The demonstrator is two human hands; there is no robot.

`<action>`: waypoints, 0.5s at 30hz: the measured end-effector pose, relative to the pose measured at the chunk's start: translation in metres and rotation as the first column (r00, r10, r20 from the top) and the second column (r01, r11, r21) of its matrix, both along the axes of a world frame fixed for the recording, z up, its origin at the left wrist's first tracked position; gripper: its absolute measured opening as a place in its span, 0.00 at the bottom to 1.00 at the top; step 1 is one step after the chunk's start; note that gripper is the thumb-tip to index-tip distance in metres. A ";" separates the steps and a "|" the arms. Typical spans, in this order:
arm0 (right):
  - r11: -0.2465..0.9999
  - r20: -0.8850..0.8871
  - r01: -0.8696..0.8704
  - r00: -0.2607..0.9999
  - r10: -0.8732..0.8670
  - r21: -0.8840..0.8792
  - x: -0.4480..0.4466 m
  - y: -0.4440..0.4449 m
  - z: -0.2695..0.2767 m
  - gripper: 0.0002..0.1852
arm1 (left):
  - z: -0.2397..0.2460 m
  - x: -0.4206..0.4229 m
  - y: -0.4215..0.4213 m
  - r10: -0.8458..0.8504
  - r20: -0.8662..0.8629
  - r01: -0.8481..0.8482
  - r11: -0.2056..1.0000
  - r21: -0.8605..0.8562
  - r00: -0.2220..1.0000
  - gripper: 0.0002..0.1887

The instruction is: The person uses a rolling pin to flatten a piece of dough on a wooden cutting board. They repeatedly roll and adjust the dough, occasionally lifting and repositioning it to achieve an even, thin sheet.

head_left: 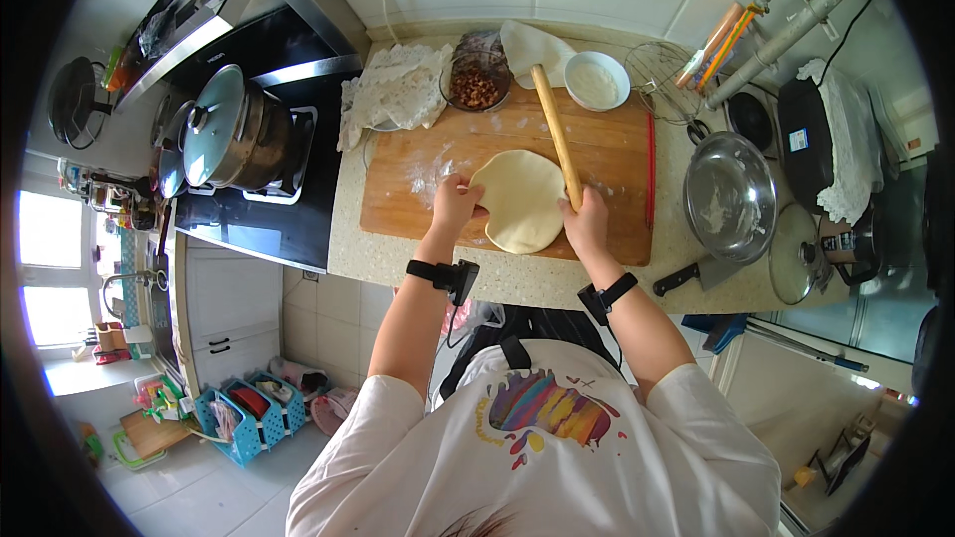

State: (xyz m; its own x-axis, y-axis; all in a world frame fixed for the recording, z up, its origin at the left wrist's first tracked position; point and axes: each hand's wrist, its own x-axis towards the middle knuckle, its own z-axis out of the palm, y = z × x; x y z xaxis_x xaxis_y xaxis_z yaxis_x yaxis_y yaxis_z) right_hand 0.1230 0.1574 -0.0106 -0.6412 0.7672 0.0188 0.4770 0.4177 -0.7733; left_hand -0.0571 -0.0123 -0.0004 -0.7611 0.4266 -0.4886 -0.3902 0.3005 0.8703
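Note:
A pale, flattened round of dough (518,198) lies on a floured wooden cutting board (418,201), its near part at the board's front edge. My left hand (456,203) pinches the dough's left edge, which is dented inward there. In my right hand (584,220) is the near end of a wooden rolling pin (553,130). The pin points away from me, and its far end reaches toward a white bowl of flour (597,80). The fingers of my right hand also touch the dough's right edge. White flour is smeared on the board left of the dough.
Behind the board stands a glass bowl of chopped brown filling (476,86) beside a white cloth (536,48). To the right are a steel mixing bowl (730,198), a cleaver (701,274), a glass lid (793,253) and a wire rack (660,82). A lidded pot (239,134) sits on the stove at left.

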 end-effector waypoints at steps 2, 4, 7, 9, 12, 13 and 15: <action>1.000 0.019 -0.020 1.000 0.020 0.018 -0.001 0.000 0.005 0.17 | 0.002 0.002 0.004 0.005 -0.022 -0.005 1.000 -0.018 1.000 0.11; 0.999 0.070 -0.024 0.997 0.022 0.033 -0.002 -0.007 0.011 0.19 | 0.004 0.003 0.010 -0.055 -0.108 0.041 0.991 -0.128 0.993 0.13; 0.950 0.064 0.051 0.997 -0.033 -0.309 -0.005 -0.016 0.020 0.19 | 0.007 0.001 0.025 -0.236 -0.320 0.094 0.911 -0.401 0.918 0.16; 0.973 0.022 0.054 0.998 -0.051 -0.225 -0.005 -0.020 0.024 0.18 | 0.009 0.002 0.030 -0.296 -0.395 0.072 0.868 -0.491 0.870 0.18; 0.979 0.002 0.072 0.997 -0.073 -0.191 -0.004 -0.018 0.032 0.17 | 0.015 0.011 0.027 -0.233 -0.365 0.111 0.939 -0.325 0.901 0.16; 0.975 0.012 0.081 0.997 -0.080 -0.206 -0.002 -0.017 0.035 0.16 | 0.018 0.016 0.023 -0.204 -0.350 0.114 0.959 -0.260 0.915 0.14; 0.982 -0.025 0.055 0.998 -0.060 -0.181 0.000 -0.016 0.042 0.16 | 0.028 0.027 0.016 -0.129 -0.271 0.095 0.986 -0.135 0.954 0.11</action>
State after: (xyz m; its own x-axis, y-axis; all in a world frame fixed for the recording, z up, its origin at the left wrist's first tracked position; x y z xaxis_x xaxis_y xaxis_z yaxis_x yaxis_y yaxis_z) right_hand 0.1233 0.1417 0.0310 -0.5972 0.7953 -0.1043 0.4712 0.2426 -0.8480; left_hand -0.0296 0.0036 0.0273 -0.8248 0.4684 -0.3167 -0.0959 0.4361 0.8948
